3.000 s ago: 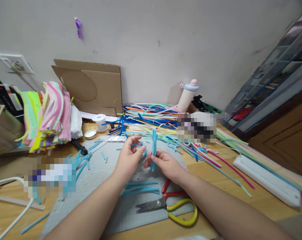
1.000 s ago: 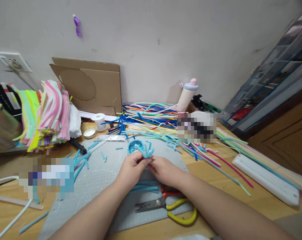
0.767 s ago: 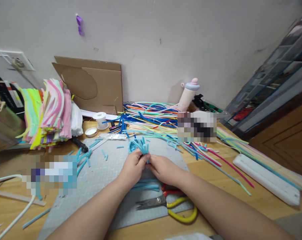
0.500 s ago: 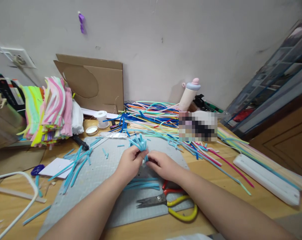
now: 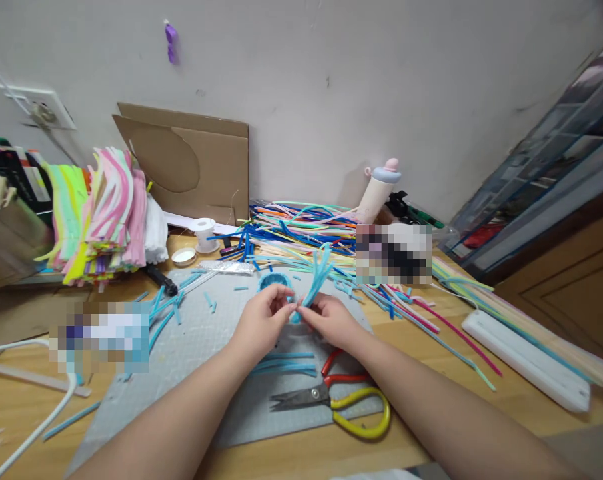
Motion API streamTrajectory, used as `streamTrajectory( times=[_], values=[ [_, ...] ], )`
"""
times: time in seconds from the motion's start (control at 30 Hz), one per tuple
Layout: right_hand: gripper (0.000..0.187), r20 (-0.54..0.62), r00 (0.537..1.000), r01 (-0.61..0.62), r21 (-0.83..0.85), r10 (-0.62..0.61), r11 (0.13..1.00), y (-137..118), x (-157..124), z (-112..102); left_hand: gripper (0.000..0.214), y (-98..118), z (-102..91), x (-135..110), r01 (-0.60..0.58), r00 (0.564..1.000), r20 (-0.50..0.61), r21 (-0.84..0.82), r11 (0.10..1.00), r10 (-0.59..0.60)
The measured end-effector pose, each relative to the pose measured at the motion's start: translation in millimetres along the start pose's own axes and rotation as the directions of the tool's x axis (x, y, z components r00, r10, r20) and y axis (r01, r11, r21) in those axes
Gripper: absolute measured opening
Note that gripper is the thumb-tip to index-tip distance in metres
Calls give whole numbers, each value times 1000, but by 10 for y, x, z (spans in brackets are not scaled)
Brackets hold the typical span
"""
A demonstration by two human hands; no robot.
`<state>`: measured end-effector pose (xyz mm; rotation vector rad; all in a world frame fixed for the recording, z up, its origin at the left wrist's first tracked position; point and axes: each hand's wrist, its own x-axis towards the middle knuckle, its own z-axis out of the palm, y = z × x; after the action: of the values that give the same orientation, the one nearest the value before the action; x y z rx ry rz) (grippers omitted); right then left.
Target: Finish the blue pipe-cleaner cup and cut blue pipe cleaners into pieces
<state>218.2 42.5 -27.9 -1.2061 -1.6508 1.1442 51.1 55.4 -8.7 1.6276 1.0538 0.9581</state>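
A bundle of light blue pipe cleaners point(image 5: 319, 275) stands up between my hands, fanning out at its upper end and leaning right. My right hand point(image 5: 335, 321) is closed around its lower part. The thumb and fingers of my left hand point(image 5: 265, 320) pinch at the bundle's lower end, where the fingertips hide part of it. Just behind my left hand, a round blue fuzzy piece point(image 5: 273, 281) with a darker middle sits on the grey cutting mat point(image 5: 216, 347). Several cut blue pipe cleaners point(image 5: 286, 364) lie in front of my hands. Scissors point(image 5: 315, 396) with red and yellow handles rest below them.
Many coloured pipe cleaners point(image 5: 306, 227) are piled along the wall. Upright bundles point(image 5: 108, 207) stand at the left beside a cardboard sheet point(image 5: 216, 160). A wire spool point(image 5: 205, 235), a bottle point(image 5: 377, 193) and a white power strip point(image 5: 526, 360) are also on the table.
The bundle has swung from upright at my left hand to leaning right in my right hand. The round blue piece behind my left hand has come into view.
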Motion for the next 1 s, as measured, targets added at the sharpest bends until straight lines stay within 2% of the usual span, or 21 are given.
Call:
streamTrajectory(
  times=[0.07,0.23,0.43,0.57,0.77,0.87,1.0],
  values=[
    [24,-19,998,-52,120,54,991,-15,12,-16,17,-17,-1,-13,25,1000,-17,-14,1000,-26],
    [29,-29,993,-92,398,113,913,-42,14,3,26,-24,62,-40,98,993,79,-136,986,-88],
    [28,131,984,-177,589,122,788,-128,-24,-36,27,63,54,-44,50,986,164,-182,982,-20],
    [26,272,955,-269,616,121,741,-157,-45,-84,16,136,-24,-80,-82,971,220,-64,995,94],
    [27,413,904,-357,580,114,732,-67,-53,-129,15,179,-101,-109,-271,909,359,123,955,212],
    [27,445,887,-379,553,121,743,-31,-55,-143,20,177,-110,-112,-275,888,419,153,949,190],
    [26,471,872,-398,528,132,750,-40,-65,-151,29,171,-105,-121,-175,868,488,127,976,92]
  ],
)
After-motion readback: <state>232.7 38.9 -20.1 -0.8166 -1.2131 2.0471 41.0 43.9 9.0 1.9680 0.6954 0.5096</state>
